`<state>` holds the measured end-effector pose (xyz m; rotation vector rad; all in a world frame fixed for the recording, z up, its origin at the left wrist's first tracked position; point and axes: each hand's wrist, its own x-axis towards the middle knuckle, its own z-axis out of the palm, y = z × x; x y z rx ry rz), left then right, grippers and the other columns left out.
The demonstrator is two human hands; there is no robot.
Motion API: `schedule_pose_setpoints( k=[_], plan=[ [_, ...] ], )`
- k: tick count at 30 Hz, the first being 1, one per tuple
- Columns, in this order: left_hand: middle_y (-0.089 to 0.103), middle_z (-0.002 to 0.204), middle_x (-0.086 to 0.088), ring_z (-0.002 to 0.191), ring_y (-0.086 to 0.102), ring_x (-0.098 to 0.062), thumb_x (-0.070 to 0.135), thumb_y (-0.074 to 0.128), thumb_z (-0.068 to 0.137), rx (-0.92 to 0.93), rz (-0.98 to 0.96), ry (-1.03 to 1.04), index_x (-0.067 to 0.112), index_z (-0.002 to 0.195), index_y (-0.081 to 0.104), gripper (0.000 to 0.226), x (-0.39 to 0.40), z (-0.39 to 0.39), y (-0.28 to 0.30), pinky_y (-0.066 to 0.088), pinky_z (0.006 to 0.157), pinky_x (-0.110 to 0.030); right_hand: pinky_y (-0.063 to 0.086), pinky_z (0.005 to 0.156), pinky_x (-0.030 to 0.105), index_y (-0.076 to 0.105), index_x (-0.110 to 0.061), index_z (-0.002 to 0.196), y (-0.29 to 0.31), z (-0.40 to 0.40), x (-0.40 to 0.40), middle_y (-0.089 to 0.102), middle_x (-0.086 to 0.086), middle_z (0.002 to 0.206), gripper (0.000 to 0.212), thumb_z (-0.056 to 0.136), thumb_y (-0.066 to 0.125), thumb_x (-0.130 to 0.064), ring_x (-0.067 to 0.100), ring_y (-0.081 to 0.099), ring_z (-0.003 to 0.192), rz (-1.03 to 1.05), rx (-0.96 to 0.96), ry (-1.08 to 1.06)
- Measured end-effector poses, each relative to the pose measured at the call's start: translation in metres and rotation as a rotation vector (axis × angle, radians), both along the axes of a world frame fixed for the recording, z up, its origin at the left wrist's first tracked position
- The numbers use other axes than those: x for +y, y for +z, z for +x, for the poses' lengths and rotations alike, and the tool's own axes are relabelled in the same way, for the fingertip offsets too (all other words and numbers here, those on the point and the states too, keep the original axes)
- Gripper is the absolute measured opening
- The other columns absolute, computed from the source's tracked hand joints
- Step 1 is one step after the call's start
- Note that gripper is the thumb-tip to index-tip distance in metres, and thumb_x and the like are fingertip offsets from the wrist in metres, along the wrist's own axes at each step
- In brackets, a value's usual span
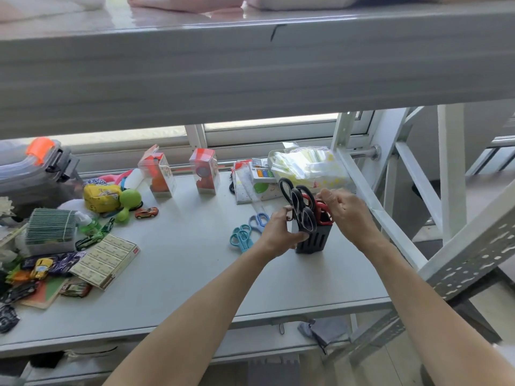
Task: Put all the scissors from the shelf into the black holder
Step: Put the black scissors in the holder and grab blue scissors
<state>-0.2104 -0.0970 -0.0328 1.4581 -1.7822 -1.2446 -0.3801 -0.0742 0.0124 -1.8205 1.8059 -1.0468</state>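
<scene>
A black slotted holder point(316, 240) stands on the grey shelf point(195, 274), right of middle. Black-handled scissors point(298, 201) and red-handled scissors point(322, 208) stick up out of it. My left hand point(281, 232) grips the holder's left side. My right hand point(348, 213) is at the red handles, fingers pinched on them. Two small pairs lie flat on the shelf just left of the holder: teal scissors point(241, 236) and blue scissors point(259, 221).
Toy cars, a green toy, a yellow pouch point(101, 197), a card box point(107, 260) and a stack of cards fill the shelf's left. Two clear boxes point(204, 171) and plastic packets point(309, 165) stand at the back. An upper shelf point(250, 65) overhangs; metal uprights stand at right.
</scene>
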Motion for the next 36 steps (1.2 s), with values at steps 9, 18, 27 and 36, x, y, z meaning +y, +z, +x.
schedule_pose_setpoints(
  k=[9,18,27,36],
  plan=[
    [0.049,0.133,-0.015,0.117,0.059,-0.028,0.009,0.057,0.089,-0.305,-0.120,0.330,0.008,0.134,0.052,0.045,-0.025,0.082,-0.028,0.044,0.101,-0.032,0.042,0.061,0.030,0.062,-0.004,0.080,0.028,0.078,0.062,0.062,0.008,0.077,0.029,0.099,0.046,-0.018,0.024,0.056,0.070,-0.588,-0.107,-0.025],
    [0.035,0.138,-0.020,0.109,0.062,-0.039,0.013,0.053,0.088,-0.457,0.119,0.287,0.006,0.137,0.050,0.049,-0.028,0.106,-0.048,0.049,0.101,-0.039,0.048,0.087,0.039,0.058,-0.012,0.122,-0.075,0.152,0.030,0.057,0.009,0.115,0.028,0.095,0.054,-0.022,0.029,0.062,0.099,0.242,0.185,0.210],
    [0.064,0.109,-0.019,0.095,0.067,-0.034,0.012,0.066,0.078,-0.303,0.157,0.384,0.011,0.090,0.058,0.015,-0.025,0.112,-0.048,0.058,0.083,-0.040,0.044,0.078,0.036,0.048,-0.007,0.115,-0.095,0.165,0.018,0.057,0.013,0.116,0.028,0.090,0.058,-0.015,0.034,0.060,0.101,0.342,0.343,0.129],
    [0.068,0.078,-0.004,0.065,0.061,-0.012,0.030,0.066,0.091,0.007,0.188,0.064,0.003,0.099,0.060,0.030,0.003,0.113,0.017,0.050,0.058,-0.022,0.049,0.069,0.030,0.054,-0.013,0.098,-0.089,0.146,0.032,0.063,0.004,0.092,0.012,0.092,0.058,-0.022,0.020,0.060,0.077,0.096,0.113,0.104]
  ],
)
